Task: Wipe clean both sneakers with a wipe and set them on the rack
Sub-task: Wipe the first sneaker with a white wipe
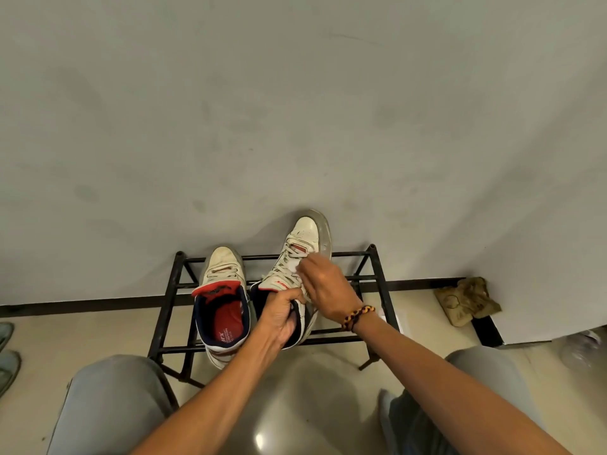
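Two white sneakers with red and navy trim are over a black metal rack (170, 290). The left sneaker (223, 300) rests on the rack's top bars, its red insole showing. The right sneaker (305, 244) is tilted toe-up toward the wall. My left hand (282, 320) grips its heel collar. My right hand (323, 287) presses down on its laces with a small white wipe (297, 269) pinched under the fingertips; most of the wipe is hidden.
A grey wall stands right behind the rack. A crumpled brown cloth (468, 302) lies on the floor at the right by a dark gap. Other shoes (6, 353) peek in at the left edge. My knees frame the bottom.
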